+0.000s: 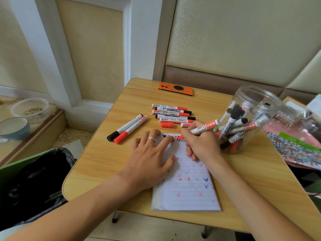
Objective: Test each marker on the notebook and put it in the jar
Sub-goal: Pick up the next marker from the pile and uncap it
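The right hand (199, 145) has its fingers curled round an uncapped red marker (205, 128), pinching it low on the barrel like a pen, with the red tip touching the top of the notebook (189, 188) page. The left hand (151, 159) lies spread flat, fingers straight, pressing the upper left part of the notebook down onto the worktop (104, 157); it holds nothing. The step in hand looks to be the test stroke, and it wants only a short, light tick on a bare bit of paper near the top, clear of the red and blue ticks lower on the page, so the new mark reads on its own. The flat hand should keep the page from sliding while the tip drags. A loose red cap (167, 124) lies just beyond the notebook, near enough to fetch and press on before the marker goes away. The jar (250, 108) stands just right of the writing hand, leaning, its mouth open and already crowded with markers, so the tested one should probably slip in end first where there is a gap. A row of capped markers (173, 113) lies beyond the cap, and two more markers (127, 128) lie apart to the left, apparently untested.
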### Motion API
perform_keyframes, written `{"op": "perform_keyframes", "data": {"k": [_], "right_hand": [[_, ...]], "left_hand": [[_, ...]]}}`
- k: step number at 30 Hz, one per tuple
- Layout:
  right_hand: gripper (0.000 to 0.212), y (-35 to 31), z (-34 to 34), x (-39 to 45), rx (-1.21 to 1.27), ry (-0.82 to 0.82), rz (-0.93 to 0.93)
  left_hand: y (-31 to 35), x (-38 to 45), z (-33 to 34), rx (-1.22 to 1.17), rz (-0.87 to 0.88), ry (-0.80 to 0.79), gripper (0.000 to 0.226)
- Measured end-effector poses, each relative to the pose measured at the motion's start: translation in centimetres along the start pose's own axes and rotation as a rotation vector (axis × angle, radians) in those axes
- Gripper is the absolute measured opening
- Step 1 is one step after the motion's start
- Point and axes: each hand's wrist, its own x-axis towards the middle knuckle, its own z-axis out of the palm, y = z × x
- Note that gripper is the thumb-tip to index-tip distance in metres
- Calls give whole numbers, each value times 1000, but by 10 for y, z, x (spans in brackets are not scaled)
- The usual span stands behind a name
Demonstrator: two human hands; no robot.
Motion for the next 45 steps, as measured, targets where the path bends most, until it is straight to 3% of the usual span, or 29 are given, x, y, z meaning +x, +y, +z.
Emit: {"op": "perform_keyframes", "data": {"k": [21,35,45], "right_hand": [[12,6,3,5,-95,0,-26],[24,7,2,4,-119,-12,-36],[19,7,4,4,-84,-18,-43]], "left_hand": [[2,3,0,39,-15,-10,68],[1,5,0,64,-9,-23,71],[1,6,1,71,-7,-23,71]]}}
